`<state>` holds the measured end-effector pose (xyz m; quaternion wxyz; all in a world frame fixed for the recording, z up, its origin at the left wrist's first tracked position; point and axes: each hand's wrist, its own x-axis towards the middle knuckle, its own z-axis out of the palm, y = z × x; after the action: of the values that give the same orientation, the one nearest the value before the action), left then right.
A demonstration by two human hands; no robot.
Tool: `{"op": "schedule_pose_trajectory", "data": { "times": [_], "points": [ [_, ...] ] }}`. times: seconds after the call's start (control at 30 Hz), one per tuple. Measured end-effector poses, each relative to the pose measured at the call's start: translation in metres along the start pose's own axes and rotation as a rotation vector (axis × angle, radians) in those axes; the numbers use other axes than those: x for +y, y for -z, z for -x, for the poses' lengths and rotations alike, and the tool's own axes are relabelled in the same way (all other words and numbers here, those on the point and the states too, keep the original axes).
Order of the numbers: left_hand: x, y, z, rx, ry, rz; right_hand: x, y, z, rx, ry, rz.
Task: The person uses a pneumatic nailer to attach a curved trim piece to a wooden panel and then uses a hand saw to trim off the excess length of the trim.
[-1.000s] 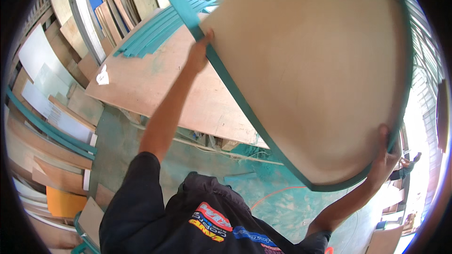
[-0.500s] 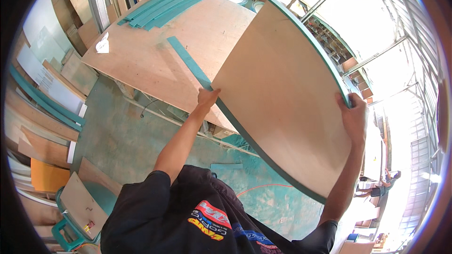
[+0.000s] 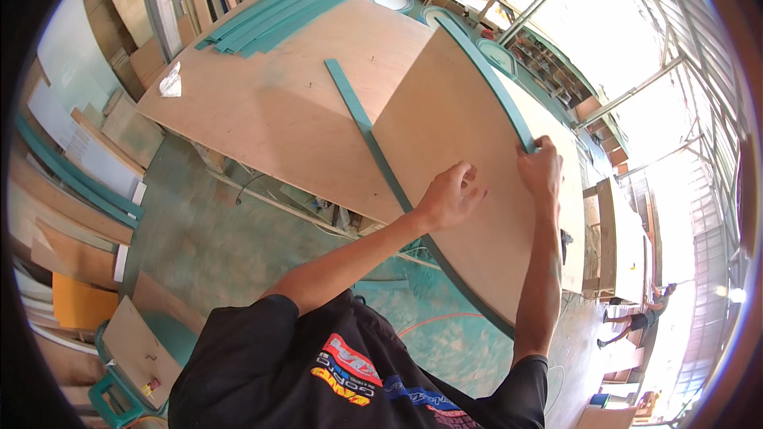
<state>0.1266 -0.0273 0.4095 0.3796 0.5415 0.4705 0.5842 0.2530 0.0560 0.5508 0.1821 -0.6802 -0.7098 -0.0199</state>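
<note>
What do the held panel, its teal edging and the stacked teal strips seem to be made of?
Panel: probably plywood, smooth and bare-looking, from its even tan face.
Edging: likely painted wood; opaque teal hides any grain.
Stacked strips: similar teal coating, perhaps over wood too, though plastic is possible.

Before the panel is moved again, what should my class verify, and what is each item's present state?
1. Right hand gripping the panel: ok, it is closed on the teal rim.
2. Left hand gripping the panel: not ok, it is in front of the panel's face, loosely curled and not around the rim.
3. Panel resting on the table: cannot tell, contact is unclear.
4. Teal strips apart from the panel: ok, they lie at the table's far left.
5. Co-worker away from the panel: ok, well off to the right.
</note>
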Motion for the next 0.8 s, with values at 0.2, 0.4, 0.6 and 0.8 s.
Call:
{"op": "schedule_pose_trajectory", "data": {
  "times": [0.2,0.4,0.6,0.8],
  "points": [
    [0.016,-0.005,-0.027,0.265,-0.098,0.022,-0.036,-0.028,-0.019,-0.048,0.151,0.043],
    [0.022,0.009,-0.005,0.190,-0.046,0.068,-0.105,-0.040,-0.029,-0.177,0.286,0.064],
    [0.057,0.023,0.047,0.212,0.043,-0.063,-0.157,-0.074,-0.048,-0.219,0.362,-0.071],
    [0.035,0.025,0.077,0.403,-0.080,-0.646,-0.199,-0.075,-0.038,-0.303,0.341,-0.127]
  ]
}}
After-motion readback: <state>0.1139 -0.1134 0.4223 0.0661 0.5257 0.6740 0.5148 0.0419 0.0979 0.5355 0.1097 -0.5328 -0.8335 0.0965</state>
